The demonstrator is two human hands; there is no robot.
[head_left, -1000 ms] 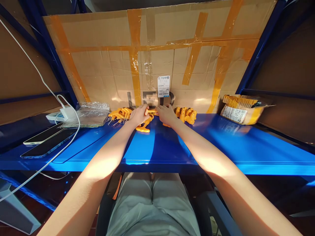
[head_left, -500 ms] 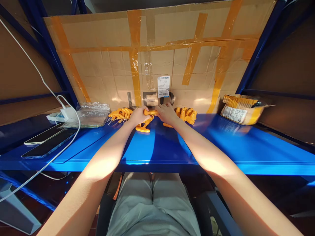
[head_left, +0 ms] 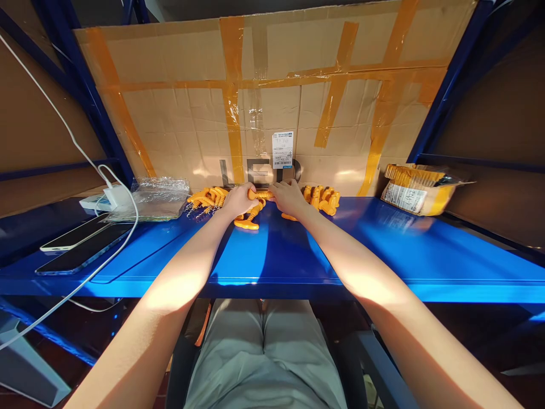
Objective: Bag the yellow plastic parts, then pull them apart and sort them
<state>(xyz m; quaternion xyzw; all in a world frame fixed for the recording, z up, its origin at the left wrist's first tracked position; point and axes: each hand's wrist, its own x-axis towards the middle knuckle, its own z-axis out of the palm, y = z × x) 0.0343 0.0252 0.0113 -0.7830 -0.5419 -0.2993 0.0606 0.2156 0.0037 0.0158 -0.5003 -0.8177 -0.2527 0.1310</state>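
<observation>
My left hand [head_left: 239,200] and my right hand [head_left: 289,197] meet at the back of the blue shelf [head_left: 298,255]. Both are closed on one small orange plastic piece [head_left: 260,194] held between them. Another orange piece [head_left: 248,219] lies on the shelf just below my left hand. A pile of like orange pieces [head_left: 208,198] sits left of my hands, and a second pile [head_left: 322,198] sits right of them.
A taped cardboard sheet [head_left: 264,96] with a white label stands behind the shelf. At the left lie a clear plastic bag [head_left: 153,199], two phones [head_left: 79,245] and a white charger with cable [head_left: 114,196]. A yellow packet [head_left: 415,190] rests at the right.
My fingers have shifted slightly on the orange piece between them. Both arms stay where they were.
</observation>
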